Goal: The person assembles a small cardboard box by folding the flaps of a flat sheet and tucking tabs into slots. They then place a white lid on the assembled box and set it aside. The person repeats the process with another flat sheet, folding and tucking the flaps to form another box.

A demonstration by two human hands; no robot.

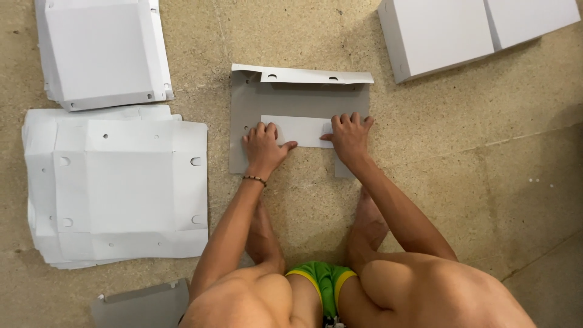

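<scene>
Person squats on a tan floor (461, 182), both hands down on a grey card blank (246, 109) lying flat just ahead of the knees. Left hand (262, 147) palm-down, fingers curled, thumb stuck out right, pressing the left end of a white folded flap (300, 129). Right hand (349, 136) same pose, mirrored, on the flap's right end. Neither hand grips anything; both press flat, thumbs pointing at each other with a short gap of flap between. Beaded bracelet (254, 178) on the left wrist.

Far edge of the blank, beyond the fingertips, a white top flap (303, 75) stands half raised, with small holes in it.

Left of the left hand: a stack of flat white blanks (115, 188), well apart. Beyond that, up-left, a second pile (103, 48), partly folded. Up-right of the right hand, well apart: two finished white boxes (443, 33), touching each other. Near the left knee, a grey sheet (143, 304) at the frame's bottom edge.

Risks, my call:
- Uneven pressure from the two hands, and the crease runs crooked; the flap sets skewed.
- Hands sit on the flap's ends only; the middle could bow or spring back if a hand lifts.
- Blank lies loose on the floor with nothing bracing it, so a forward push may slide it.
- Raised top flap is already wrinkled at its right end; a knock could crush it more.
- Gritty floor could scuff the underside.
</scene>
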